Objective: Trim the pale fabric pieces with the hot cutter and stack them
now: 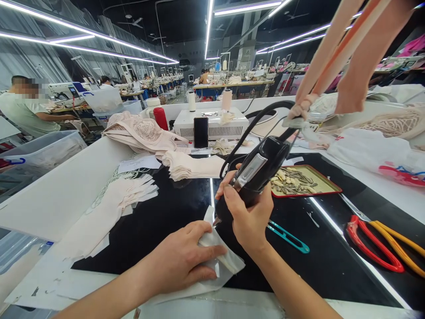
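Observation:
My left hand (181, 261) lies with fingers spread, pressing down a pale, thin piece of fabric (230, 261) at the front of the black work surface (172, 208). Wrapped around a black corded electric hand cutter (250, 170) are the fingers of my right hand (250, 212). The cutter leans, its tip (216, 220) low at the fabric's edge, just beyond my left fingertips. Whether the tip touches the fabric I cannot tell. Peach fabric strips (335, 57) are knotted at the cutter's upper end. A teal thread snipper (288, 237) lies right of my right hand.
Red-and-orange-handled scissors (375, 243) and a tray (327, 186) of seeds lie right. Stacked pale fabric pieces (195, 166), lace bra pieces (142, 130), a phone (201, 133) and a white box (212, 122) stand behind. More layered pieces (109, 208) lie left. A person (29, 106) sits far left.

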The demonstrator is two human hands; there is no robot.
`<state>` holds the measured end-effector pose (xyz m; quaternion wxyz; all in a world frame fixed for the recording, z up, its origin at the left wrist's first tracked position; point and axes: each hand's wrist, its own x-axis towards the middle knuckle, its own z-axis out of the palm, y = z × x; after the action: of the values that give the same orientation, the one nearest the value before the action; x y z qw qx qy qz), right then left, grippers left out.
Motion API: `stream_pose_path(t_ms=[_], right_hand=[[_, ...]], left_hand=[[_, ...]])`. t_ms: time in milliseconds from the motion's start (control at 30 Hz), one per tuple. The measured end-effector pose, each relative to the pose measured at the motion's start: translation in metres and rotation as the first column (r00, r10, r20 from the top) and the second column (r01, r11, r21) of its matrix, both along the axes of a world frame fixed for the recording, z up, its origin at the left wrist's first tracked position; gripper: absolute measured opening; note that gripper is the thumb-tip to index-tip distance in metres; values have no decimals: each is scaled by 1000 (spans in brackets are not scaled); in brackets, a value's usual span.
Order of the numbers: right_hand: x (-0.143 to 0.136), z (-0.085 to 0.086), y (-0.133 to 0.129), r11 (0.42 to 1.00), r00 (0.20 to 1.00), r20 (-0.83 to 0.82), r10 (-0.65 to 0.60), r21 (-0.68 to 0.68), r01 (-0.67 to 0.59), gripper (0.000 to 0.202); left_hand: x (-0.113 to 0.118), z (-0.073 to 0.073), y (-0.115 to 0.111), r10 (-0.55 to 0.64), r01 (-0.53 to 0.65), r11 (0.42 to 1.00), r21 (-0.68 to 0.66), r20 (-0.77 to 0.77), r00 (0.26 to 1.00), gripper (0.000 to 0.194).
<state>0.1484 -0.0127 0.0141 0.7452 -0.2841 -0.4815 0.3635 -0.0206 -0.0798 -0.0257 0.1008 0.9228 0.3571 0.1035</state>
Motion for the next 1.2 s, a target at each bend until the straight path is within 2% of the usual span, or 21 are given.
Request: stream_pose_path(t_ms=[167,300,400,667,967,1200], right_hand=[[0,-1,0,1000,1000,22,0,10,0,26],[0,-3,0,1000,1000,14,-5,1,5,28],[1,-4,0,1000,1000,-13,17,3,-17,29],[6,-8,-1,999,998,-37,51,6,-50,34],[14,-12,-2,995,993,-66,100,-4,-101,36],[14,0,-2,998,996,-77,35,-52,-39,36]], left_hand=[[-3,2,2,-10,10,1000,-5,-1,1000,48],[-8,8,11,-20,18,1000,22,89,996,27],[-9,11,26,-52,46,998,46,134,990,26],[-11,-3,61,-188,189,982,8,139,972,33],[-22,-2,60,-143,161,985,-53,255,956,31],[-19,-14,57,-118,141,989,-46,337,934,30]])
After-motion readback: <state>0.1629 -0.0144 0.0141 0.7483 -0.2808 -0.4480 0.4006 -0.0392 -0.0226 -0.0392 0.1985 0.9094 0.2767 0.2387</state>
